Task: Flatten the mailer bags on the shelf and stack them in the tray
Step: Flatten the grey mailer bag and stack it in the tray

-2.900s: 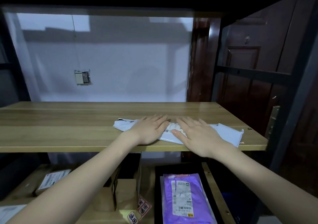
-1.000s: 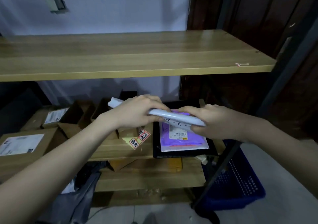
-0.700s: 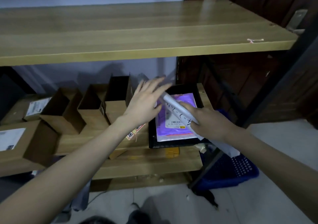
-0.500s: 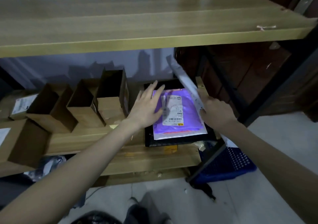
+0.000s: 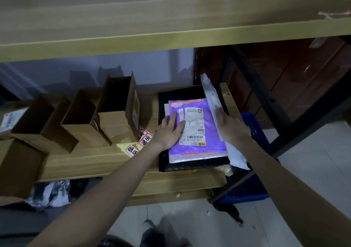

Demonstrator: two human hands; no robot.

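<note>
Mailer bags are the matter at hand: a white mailer bag (image 5: 214,106) stands on edge along the right rim of the black tray (image 5: 165,98), tilted so its upper end leans toward the back of the lower shelf (image 5: 95,161) and its lower end hangs past the tray's front right corner. The right hand (image 5: 230,126) grips this bag about midway along its length, fingers curled around it. Inside the tray lies a purple mailer bag (image 5: 210,132) with a white shipping label (image 5: 193,127) facing up, resting on a paler bag (image 5: 190,157) whose edges show at the front and left. The left hand (image 5: 171,131) lies flat and spread on the left part of the purple bag, fingers extended and partly over the label, holding nothing. The tray sits at the right end of the lower wooden shelf. To its left stand several open cardboard boxes (image 5: 114,112) in a row, and red-and-white stickers (image 5: 144,138) lie on the shelf just beside the left wrist. The upper shelf (image 5: 171,19) spans the top of the view. A blue plastic crate (image 5: 254,132) stands on the floor beyond the shelf's right post, partly hidden behind the right forearm.
</note>
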